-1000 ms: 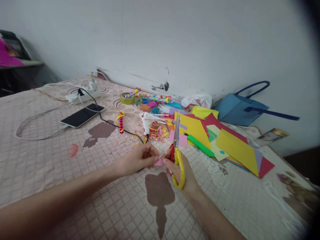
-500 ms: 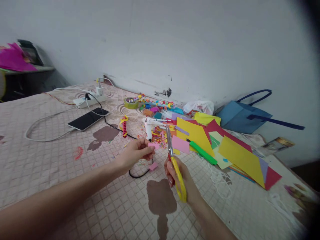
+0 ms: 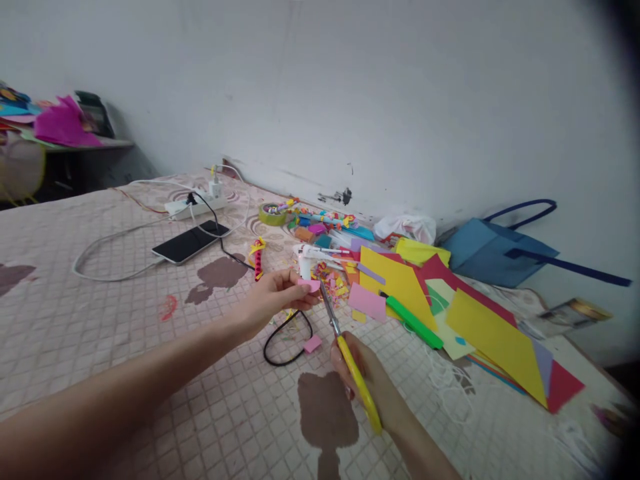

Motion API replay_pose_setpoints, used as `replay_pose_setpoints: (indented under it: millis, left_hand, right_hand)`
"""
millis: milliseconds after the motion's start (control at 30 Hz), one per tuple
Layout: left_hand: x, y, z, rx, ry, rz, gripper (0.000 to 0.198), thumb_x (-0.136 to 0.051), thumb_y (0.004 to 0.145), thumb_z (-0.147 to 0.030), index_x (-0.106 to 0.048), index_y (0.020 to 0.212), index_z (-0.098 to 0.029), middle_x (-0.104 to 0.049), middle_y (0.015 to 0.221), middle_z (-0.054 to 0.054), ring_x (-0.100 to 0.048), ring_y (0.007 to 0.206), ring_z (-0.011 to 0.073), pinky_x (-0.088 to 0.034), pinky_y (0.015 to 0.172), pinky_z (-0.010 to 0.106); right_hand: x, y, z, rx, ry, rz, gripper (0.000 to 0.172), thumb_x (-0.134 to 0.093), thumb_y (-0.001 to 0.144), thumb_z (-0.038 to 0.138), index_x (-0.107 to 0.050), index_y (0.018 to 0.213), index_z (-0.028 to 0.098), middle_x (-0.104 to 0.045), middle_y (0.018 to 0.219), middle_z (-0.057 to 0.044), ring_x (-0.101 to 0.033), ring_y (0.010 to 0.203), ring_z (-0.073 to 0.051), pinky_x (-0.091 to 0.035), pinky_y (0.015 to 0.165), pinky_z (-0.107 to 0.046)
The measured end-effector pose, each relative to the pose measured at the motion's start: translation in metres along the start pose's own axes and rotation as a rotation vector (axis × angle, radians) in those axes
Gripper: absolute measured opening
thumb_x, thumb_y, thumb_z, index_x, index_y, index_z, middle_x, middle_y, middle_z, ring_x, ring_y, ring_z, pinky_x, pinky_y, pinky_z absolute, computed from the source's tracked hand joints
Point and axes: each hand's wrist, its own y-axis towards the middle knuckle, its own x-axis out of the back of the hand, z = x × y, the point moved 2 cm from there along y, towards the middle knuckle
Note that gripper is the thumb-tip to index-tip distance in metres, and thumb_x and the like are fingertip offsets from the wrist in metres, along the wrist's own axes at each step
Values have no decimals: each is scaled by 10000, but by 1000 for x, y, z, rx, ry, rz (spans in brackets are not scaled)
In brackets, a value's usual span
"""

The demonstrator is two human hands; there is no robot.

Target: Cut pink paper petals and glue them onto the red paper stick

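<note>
My left hand [image 3: 274,298] pinches a small pink paper piece [image 3: 311,285] just above the checked cloth. My right hand [image 3: 367,381] grips yellow-handled scissors [image 3: 350,363], their blades pointing up and left toward that piece. A second small pink scrap [image 3: 313,344] lies on the cloth between my hands, beside a loop of black cable [image 3: 286,339]. A larger pink sheet [image 3: 367,302] lies just beyond the scissor tips.
Coloured paper sheets [image 3: 493,327], a green marker [image 3: 413,323], a white glue gun [image 3: 306,261] and paper scraps crowd the right. A phone [image 3: 190,241], power strip [image 3: 195,206], tape roll [image 3: 271,213] and blue bag [image 3: 493,243] lie further back.
My left hand has lifted away to the left with a pink piece, a cut-off scrap has dropped onto the cloth, and the scissors have tilted down and left.
</note>
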Motion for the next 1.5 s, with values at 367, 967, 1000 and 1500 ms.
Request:
replay_pose_setpoints:
  millis: [367, 967, 1000, 1500]
  left_hand:
    - [0, 0, -2, 6, 9, 28, 217, -680, 735, -299, -550, 740, -125, -684, 758, 38, -640, 699, 106, -495, 733, 256]
    - [0, 0, 1, 4, -56, 9, 210, -699, 715, -275, -552, 744, -128, -692, 751, 42, -649, 697, 119, -501, 735, 266]
    - [0, 0, 0, 4, -59, 8, 209, -701, 713, -272, -552, 743, -128, -692, 748, 42, -649, 693, 118, -502, 731, 264]
    - [2, 1, -2, 4, -96, -12, 182, -692, 722, -241, -549, 734, -129, -688, 731, 27, -635, 665, 102, -494, 725, 253]
  right_hand:
    - [0, 0, -6, 30, -84, -11, 324, -463, 837, 495, -398, 691, 213, -351, 526, 69, -319, 405, -73, -281, 366, -194]
    - [-1, -2, 0, 1, 16, 0, 298, -535, 794, 448, -401, 672, 211, -342, 536, 69, -314, 418, -70, -284, 365, -185]
    - [-1, -2, 0, -4, 23, 2, 300, -535, 792, 452, -403, 673, 211, -344, 534, 69, -315, 415, -70, -285, 361, -185]
    - [0, -1, -12, -34, -30, 2, 264, -535, 808, 411, -407, 684, 216, -338, 500, 81, -304, 378, -66, -276, 357, -194]
